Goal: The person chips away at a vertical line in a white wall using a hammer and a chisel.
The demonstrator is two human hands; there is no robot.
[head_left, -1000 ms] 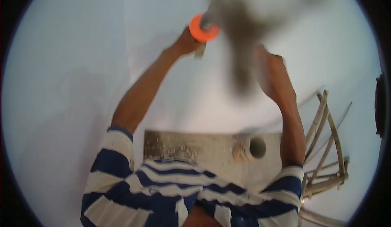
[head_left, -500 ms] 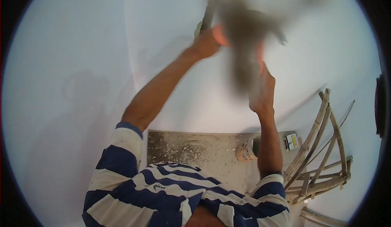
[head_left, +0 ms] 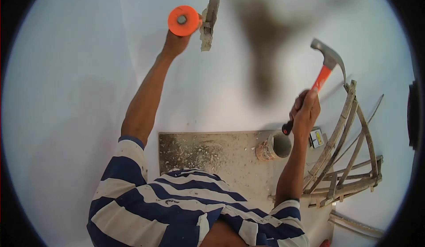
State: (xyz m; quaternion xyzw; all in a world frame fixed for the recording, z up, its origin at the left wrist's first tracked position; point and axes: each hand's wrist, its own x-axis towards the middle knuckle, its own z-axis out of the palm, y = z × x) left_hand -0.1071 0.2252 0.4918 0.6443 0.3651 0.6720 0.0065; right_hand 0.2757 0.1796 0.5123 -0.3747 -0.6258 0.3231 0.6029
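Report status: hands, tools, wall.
Left hand grips orange-guarded chisel at wall groove. Right hand holds hammer, drawn back. Dark lens smudge overhead.

a dusty slab point(head_left: 208, 152) bears a round container point(head_left: 274, 146), beside a bamboo frame point(head_left: 349, 158).

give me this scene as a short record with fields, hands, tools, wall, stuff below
left hand: the left hand is raised against the wall, gripping a chisel with an orange guard
right hand: the right hand holds a hammer by its orange handle, head up, away from the wall
wall: white wall with a narrow chipped groove beside the orange guard
below: dusty ledge strewn with chips, a pot lying on it
right side: wooden frame
clothing: blue and white striped shirt
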